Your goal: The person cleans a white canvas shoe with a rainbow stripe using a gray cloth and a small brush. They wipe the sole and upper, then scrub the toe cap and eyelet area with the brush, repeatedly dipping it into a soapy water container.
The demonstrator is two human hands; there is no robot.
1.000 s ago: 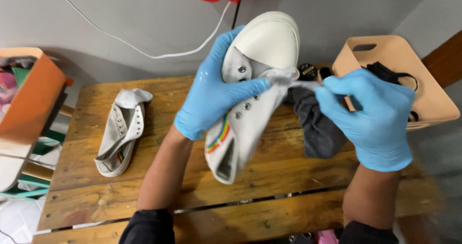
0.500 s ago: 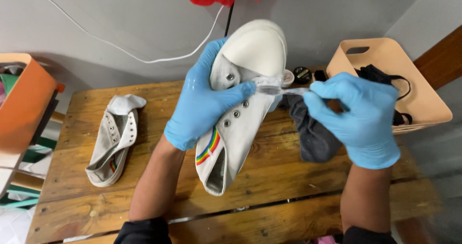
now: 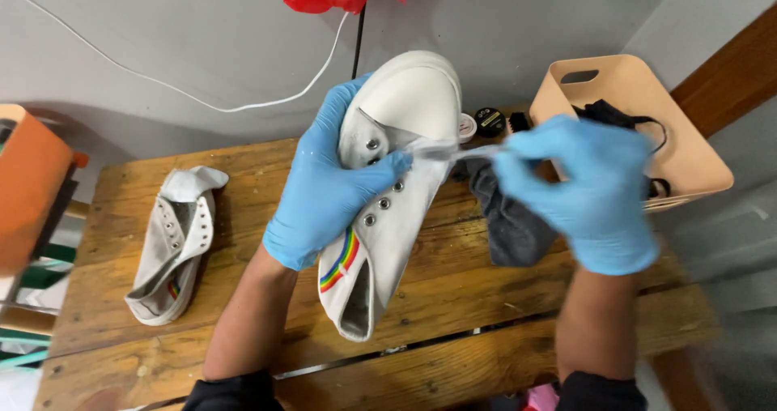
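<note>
The left hand (image 3: 328, 192), in a blue glove, grips a white shoe (image 3: 396, 192) raised above the worktop (image 3: 243, 330), toe up and heel down. Its fingers (image 3: 380, 172) wrap across the eyelet panel from the left, closed firmly on the upper; this steadies the shoe and turns the eyelets toward the other hand. A rainbow stripe sits on the shoe's side, just below the left palm.

The right hand (image 3: 587, 192), also gloved, is to the right of the shoe. Its fingers (image 3: 518, 164) are pinched narrow on a white lace (image 3: 453, 150), which runs taut leftward to the upper eyelets beside the left fingertips. The hand is motion-blurred.

A dark cloth (image 3: 506, 221) lies on the worktop below the right fingers. A tan basket (image 3: 688, 148) with dark items stands further right. Small round tins (image 3: 488, 122) sit behind the shoe. A second shoe (image 3: 174, 245), unlaced, lies well left of the left hand.
</note>
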